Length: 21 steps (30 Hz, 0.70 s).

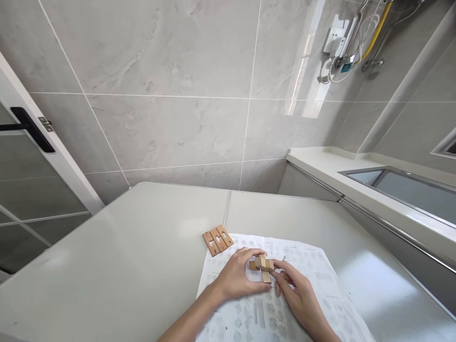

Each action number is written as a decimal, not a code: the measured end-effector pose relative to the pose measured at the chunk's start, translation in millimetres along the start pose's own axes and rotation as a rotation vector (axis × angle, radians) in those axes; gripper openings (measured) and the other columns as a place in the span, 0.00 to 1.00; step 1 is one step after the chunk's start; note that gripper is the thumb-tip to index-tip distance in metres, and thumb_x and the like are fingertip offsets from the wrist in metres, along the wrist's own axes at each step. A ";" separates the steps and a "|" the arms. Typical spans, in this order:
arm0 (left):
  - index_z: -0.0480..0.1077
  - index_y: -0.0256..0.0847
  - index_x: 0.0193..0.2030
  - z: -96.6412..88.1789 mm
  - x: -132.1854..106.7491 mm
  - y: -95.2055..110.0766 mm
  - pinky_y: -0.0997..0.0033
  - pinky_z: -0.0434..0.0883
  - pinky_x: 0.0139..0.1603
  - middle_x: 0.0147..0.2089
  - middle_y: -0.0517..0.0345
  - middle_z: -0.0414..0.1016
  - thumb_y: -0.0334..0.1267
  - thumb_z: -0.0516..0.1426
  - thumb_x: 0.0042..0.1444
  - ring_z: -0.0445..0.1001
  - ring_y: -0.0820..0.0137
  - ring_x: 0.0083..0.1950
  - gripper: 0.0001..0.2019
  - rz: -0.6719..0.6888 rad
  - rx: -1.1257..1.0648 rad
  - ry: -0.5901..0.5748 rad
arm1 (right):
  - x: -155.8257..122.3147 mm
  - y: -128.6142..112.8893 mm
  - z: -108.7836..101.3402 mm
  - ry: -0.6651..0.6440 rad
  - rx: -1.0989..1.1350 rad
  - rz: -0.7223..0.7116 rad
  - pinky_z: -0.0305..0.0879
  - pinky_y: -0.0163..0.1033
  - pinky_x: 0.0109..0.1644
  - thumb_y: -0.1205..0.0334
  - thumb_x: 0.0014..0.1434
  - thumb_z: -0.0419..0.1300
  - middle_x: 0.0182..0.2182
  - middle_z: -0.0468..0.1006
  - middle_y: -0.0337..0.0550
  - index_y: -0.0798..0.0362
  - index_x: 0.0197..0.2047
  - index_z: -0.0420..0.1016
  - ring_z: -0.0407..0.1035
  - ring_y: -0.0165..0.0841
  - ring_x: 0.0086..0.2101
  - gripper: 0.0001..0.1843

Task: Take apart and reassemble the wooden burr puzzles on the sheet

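Observation:
Between my two hands is a small wooden interlocking puzzle [261, 262], made of crossed light and darker wood pieces. My left hand [238, 275] grips it from the left, thumb at its lower end and fingers at its upper end. Thumb and fingers of my right hand [294, 289] pinch its right side. Both hands are just above a printed instruction sheet [245, 313] with rows of grey drawings. Three flat wooden pieces with cut-out slots [218, 240] lie side by side at the sheet's upper left corner.
The sheet lies on a pale table [160, 247] with a seam running across it. Behind stands a grey tiled wall [171, 133]. To the right is a white counter [320, 161] with a sink [402, 183]; at the left, a door with a black handle [33, 129].

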<state>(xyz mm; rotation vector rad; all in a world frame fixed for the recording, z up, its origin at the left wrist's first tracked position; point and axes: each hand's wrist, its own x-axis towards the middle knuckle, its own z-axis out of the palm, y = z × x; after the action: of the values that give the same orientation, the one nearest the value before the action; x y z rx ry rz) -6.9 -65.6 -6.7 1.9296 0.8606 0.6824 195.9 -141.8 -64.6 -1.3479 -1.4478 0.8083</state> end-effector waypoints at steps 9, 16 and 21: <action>0.72 0.53 0.66 -1.1 2.5 4.2 0.56 0.71 0.65 0.59 0.56 0.82 0.39 0.73 0.50 0.78 0.54 0.61 0.36 -0.071 -0.141 -0.069 | 6.7 -8.9 0.7 0.057 0.088 0.039 0.69 0.39 0.33 0.42 0.70 0.60 0.22 0.75 0.36 0.49 0.55 0.82 0.71 0.36 0.22 0.23; 0.77 0.50 0.60 2.3 3.7 11.1 0.56 0.72 0.64 0.59 0.56 0.82 0.38 0.74 0.48 0.78 0.54 0.61 0.30 -0.010 -0.092 -0.056 | 8.6 -18.2 1.4 0.074 0.173 0.057 0.71 0.42 0.32 0.38 0.66 0.63 0.20 0.74 0.36 0.50 0.51 0.85 0.71 0.37 0.21 0.25; 0.80 0.52 0.52 6.7 4.0 14.7 0.59 0.73 0.59 0.51 0.61 0.83 0.39 0.72 0.51 0.78 0.58 0.54 0.20 0.066 0.018 -0.084 | 10.0 -25.1 1.7 0.067 0.226 0.111 0.67 0.40 0.30 0.36 0.64 0.65 0.19 0.72 0.37 0.51 0.49 0.84 0.68 0.36 0.22 0.27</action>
<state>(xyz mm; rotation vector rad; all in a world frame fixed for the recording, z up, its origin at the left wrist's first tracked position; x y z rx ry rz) 4.8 -71.2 3.7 1.9962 0.7560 0.6298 186.6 -136.0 -39.8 -1.2779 -1.1994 0.9599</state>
